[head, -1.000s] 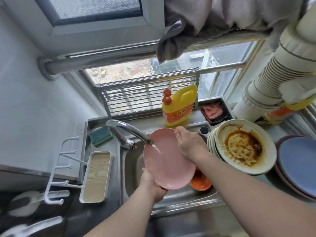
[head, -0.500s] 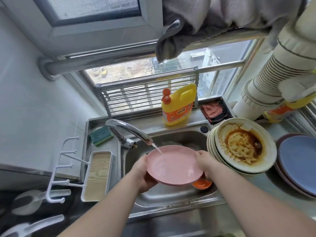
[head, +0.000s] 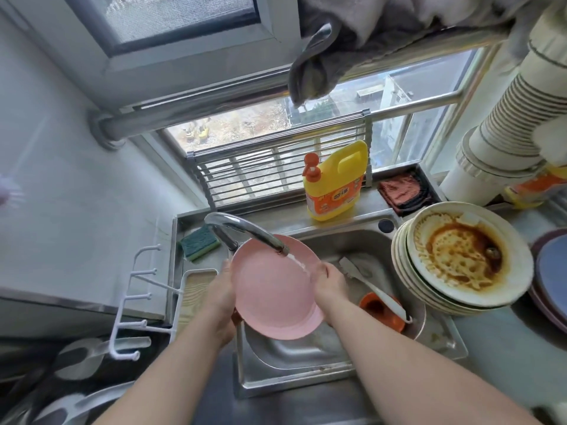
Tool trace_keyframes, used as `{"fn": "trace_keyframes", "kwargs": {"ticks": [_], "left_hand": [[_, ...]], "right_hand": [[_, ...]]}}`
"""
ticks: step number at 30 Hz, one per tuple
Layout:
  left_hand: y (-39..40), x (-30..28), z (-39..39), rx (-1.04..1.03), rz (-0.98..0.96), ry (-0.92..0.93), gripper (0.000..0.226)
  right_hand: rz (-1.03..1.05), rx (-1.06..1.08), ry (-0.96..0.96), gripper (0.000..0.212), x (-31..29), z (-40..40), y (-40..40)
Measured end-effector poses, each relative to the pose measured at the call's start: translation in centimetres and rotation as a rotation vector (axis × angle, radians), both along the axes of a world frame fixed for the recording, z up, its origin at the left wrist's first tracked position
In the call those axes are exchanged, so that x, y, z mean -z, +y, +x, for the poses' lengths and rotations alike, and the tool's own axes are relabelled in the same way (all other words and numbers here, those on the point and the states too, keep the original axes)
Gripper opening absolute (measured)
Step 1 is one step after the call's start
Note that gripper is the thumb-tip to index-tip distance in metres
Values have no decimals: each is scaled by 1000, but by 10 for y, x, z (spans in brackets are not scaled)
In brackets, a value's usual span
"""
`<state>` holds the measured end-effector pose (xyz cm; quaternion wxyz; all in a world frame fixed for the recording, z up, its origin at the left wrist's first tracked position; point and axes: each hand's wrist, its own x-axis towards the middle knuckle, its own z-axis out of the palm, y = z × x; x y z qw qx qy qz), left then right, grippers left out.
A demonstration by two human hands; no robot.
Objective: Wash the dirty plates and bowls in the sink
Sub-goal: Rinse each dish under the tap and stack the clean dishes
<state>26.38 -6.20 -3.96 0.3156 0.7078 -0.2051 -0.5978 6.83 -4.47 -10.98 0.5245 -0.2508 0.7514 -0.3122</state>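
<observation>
Head camera looks down on my two hands holding a pink plate (head: 273, 289) over the steel sink (head: 306, 375), tilted up toward me with its face under the faucet (head: 245, 230). My left hand (head: 222, 297) grips the plate's left rim, fingers curled behind it, and my right hand (head: 328, 280) holds the right rim with the thumb on the face. A thin stream of water (head: 297, 263) runs from the spout onto the plate's upper right part, just beside my right hand. Down in the basin, to the right of the plate, sits an orange bowl (head: 379, 309) with a white-handled brush (head: 372, 285) lying across it. On the counter right of the sink a stack of cream plates (head: 454, 271) leans, the top one smeared with brown sauce, and beside that stack lie bluish plates (head: 552, 271). A yellow detergent bottle (head: 336, 182) stands on the ledge behind the sink, a green sponge (head: 199, 243) lies left of the faucet base, and a reddish cloth (head: 400, 191) sits in a dark tray near the bottle.
</observation>
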Motion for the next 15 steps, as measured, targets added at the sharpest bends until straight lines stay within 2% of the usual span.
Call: {"fn": "trace_keyframes", "kwargs": {"ticks": [6, 9, 11, 15], "left_hand": [[9, 6, 8, -97, -34, -1, 54], [13, 14, -2, -197, 6, 124, 35], [17, 20, -13, -280, 52, 247, 40], [14, 39, -33, -316, 97, 364, 48]], "right_hand": [[-125, -124, 205, 30, -10, 4, -8], [-226, -184, 297, 35, -21, -8, -14], [-295, -189, 346, 38, -30, -19, -19], [-419, -210, 405, 37, -44, -40, -20]]}}
